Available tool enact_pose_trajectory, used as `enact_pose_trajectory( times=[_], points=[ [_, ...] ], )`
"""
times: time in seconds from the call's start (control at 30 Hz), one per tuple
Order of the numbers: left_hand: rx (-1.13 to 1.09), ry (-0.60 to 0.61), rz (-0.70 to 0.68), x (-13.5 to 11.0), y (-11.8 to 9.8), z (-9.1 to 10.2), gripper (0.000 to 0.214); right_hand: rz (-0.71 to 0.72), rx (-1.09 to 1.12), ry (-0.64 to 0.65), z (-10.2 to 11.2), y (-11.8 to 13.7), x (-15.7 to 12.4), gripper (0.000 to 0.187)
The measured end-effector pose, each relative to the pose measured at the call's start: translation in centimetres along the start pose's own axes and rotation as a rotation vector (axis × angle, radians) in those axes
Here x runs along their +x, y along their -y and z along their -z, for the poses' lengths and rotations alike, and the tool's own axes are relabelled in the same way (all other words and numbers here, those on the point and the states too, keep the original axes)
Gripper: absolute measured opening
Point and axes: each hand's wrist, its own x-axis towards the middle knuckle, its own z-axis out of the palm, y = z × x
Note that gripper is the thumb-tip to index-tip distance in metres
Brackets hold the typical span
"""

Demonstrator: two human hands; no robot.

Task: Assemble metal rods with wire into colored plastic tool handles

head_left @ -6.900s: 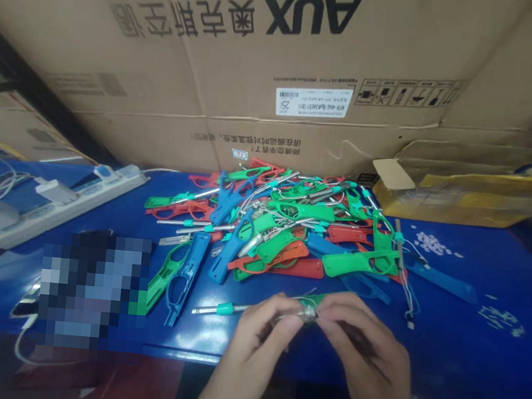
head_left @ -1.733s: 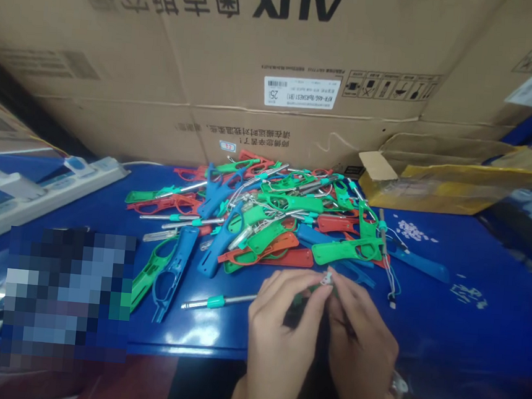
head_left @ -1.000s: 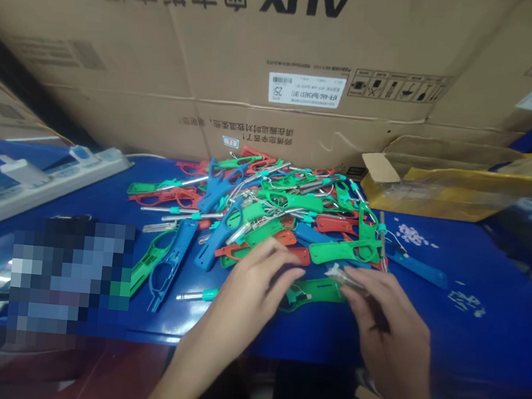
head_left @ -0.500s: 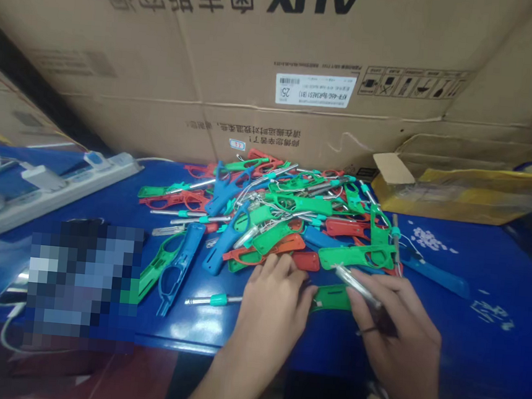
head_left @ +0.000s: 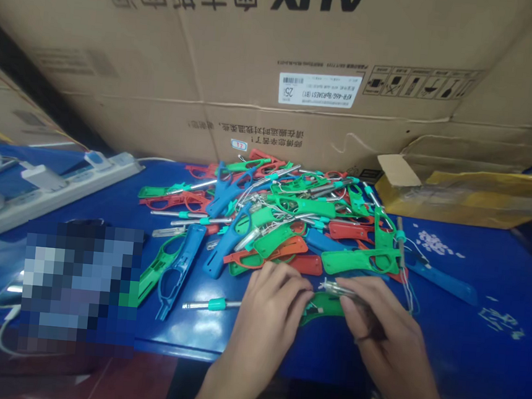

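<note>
In the head view, my left hand [head_left: 268, 314] is closed around the green lighter casing half [head_left: 329, 305], near the table's front edge. A metal lighter tube [head_left: 194, 305] with a teal collar [head_left: 216, 304] sticks out on the left side of this hand. My right hand [head_left: 391, 331] pinches a clear lighter fuel tank [head_left: 336, 289] with a small tip pointing left, just above the casing. My palms and fingers hide parts of both pieces. Behind my hands is a heap of lighter parts, with a green casing half [head_left: 358, 261] nearest my right hand.
A large cardboard box [head_left: 138, 107] stands behind the heap. An open carton [head_left: 475, 202] is at right, near scattered small white pieces [head_left: 437, 242]. At left lie a power strip [head_left: 62, 191], a blurred-out object [head_left: 81, 289], and a blue casing half [head_left: 180, 273].
My right hand has brought the fuel tank slightly left and lower, closer to my left hand. The tank is tilted less. The whole view has shifted slightly.
</note>
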Motion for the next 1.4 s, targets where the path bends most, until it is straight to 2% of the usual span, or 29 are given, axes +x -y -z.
enact_pose_trajectory(
  times=[0.27, 0.43, 1.4],
  points=[
    [-0.029, 0.019, -0.012, 0.01, 0.32, 0.03, 0.011, 0.008, 0.02, 0.086, -0.01, 0.12, 0.1, 0.017],
    [-0.011, 0.036, -0.02, -0.07, 0.21, 0.06, 0.011, 0.018, 0.024, 0.103, -0.13, -0.07, -0.07, 0.021],
    [0.016, 0.061, -0.056, 0.11, 0.35, 0.09, 0.014, 0.052, 0.048, 0.109, -0.16, -0.17, 0.06, 0.029]
  ],
)
